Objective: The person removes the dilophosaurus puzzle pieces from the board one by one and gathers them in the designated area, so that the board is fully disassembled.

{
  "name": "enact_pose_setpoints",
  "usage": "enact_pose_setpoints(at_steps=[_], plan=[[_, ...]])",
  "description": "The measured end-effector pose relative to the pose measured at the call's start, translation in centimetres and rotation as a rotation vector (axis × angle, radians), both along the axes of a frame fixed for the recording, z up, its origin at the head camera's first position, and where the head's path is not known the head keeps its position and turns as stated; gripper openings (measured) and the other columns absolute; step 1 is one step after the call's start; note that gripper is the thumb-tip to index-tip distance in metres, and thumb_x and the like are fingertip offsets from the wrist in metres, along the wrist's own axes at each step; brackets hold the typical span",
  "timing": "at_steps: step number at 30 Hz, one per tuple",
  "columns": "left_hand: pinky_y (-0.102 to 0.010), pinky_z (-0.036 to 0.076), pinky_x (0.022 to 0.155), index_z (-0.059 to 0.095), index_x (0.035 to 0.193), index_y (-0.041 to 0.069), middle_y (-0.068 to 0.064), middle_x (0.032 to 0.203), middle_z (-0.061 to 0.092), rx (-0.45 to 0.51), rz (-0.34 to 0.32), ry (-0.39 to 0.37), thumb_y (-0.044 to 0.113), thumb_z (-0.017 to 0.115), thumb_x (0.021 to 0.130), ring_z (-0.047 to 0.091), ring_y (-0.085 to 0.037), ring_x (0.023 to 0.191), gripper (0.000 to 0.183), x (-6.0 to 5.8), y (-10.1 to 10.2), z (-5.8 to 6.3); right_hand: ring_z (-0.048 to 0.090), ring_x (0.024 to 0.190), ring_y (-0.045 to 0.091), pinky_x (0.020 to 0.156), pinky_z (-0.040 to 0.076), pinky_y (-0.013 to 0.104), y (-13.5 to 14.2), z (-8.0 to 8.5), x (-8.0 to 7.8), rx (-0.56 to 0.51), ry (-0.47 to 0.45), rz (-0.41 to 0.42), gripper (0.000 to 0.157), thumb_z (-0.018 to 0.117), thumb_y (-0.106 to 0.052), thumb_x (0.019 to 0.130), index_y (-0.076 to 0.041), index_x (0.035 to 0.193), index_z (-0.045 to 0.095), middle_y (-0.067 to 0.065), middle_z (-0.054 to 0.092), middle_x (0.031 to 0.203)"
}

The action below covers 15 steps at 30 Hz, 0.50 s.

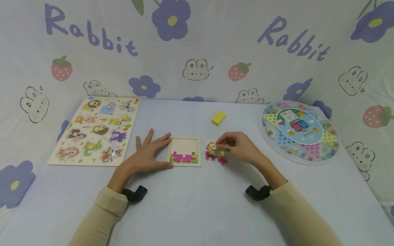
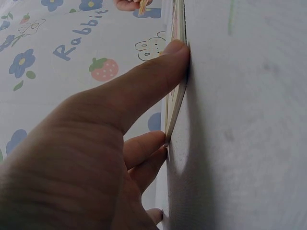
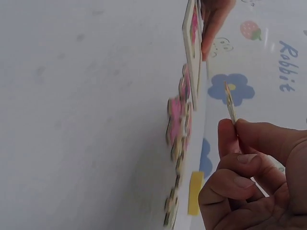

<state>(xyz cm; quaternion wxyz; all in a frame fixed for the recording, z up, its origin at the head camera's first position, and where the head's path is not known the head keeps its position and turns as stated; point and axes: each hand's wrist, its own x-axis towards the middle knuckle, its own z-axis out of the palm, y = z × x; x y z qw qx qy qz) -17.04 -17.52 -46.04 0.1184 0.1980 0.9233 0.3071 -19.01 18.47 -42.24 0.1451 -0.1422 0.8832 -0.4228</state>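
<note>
My left hand (image 1: 147, 152) rests along the left side of a small square wooden puzzle tray (image 1: 184, 144). Its fingers are spread and straight, with the thumb at the near corner and a fingertip at the far one. Fitted pink-and-green jigsaw pieces (image 1: 184, 158) fill the near part of the tray. Just right of it, my right hand (image 1: 238, 147) hovers over loose jigsaw pieces (image 1: 212, 155), pink and multicoloured. In the right wrist view, thumb and forefinger pinch a thin puzzle piece (image 3: 230, 104), seen edge-on, raised off the table.
A yellow block (image 1: 218, 118) lies behind the loose pieces. At the left is a large board with animal pictures (image 1: 104, 130); a round, lidded game box (image 1: 300, 131) lies at the right. A rabbit-print cloth (image 1: 197, 41) hangs behind the white table.
</note>
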Motion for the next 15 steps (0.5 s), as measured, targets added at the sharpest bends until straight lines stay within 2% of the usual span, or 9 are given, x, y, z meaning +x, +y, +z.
enact_pose_setpoints(at_steps=[8, 15], plan=[[-0.079, -0.025, 0.119, 0.042, 0.164, 0.019, 0.0, 0.178, 0.027, -0.002, 0.0, -0.002, 0.048, 0.085, 0.083, -0.013, -0.046, 0.166, 0.096, -0.1, 0.0, -0.1, 0.062, 0.084, 0.021, 0.072, 0.053, 0.024, 3.7, -0.4, 0.9, 0.031, -0.033, -0.033, 0.015, 0.075, -0.026, 0.1, -0.013, 0.108, 0.077, 0.008, 0.074, 0.098], [-0.079, -0.025, 0.119, 0.042, 0.164, 0.02, 0.001, 0.178, 0.027, -0.005, 0.001, -0.003, 0.049, 0.086, 0.083, -0.014, -0.046, 0.166, 0.097, -0.1, 0.0, -0.2, 0.062, 0.084, 0.02, 0.073, 0.051, 0.023, 6.1, -0.9, 1.8, 0.079, -0.009, -0.043, 0.014, 0.075, -0.025, 0.1, -0.013, 0.108, 0.077, 0.006, 0.073, 0.096]])
